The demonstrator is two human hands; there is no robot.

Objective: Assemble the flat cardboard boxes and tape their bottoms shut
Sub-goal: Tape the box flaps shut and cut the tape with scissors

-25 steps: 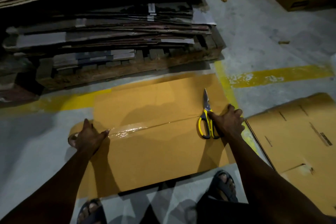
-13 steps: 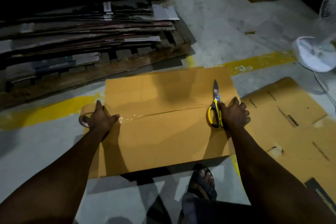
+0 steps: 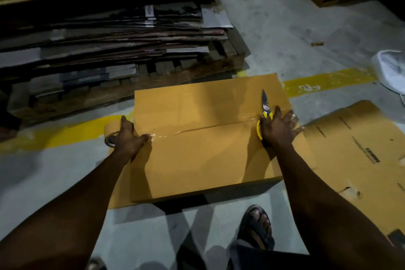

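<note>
Kneeling over a box (image 3: 197,160) set bottom-up on the floor, tape (image 3: 197,130) along its seam. Gripping the roll (image 3: 110,132) with the left hand (image 3: 129,138) at the left edge, thumb on the tape. Pressing the right hand (image 3: 279,130), fingers spread, over scissors (image 3: 265,105) at the right edge.

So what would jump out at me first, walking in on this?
A tan cardboard box lies centre on the floor, a shiny strip of clear tape along its seam. The left hand grips a tape roll at the box's left edge, while the right hand rests spread over yellow-handled scissors at the right end.
</note>
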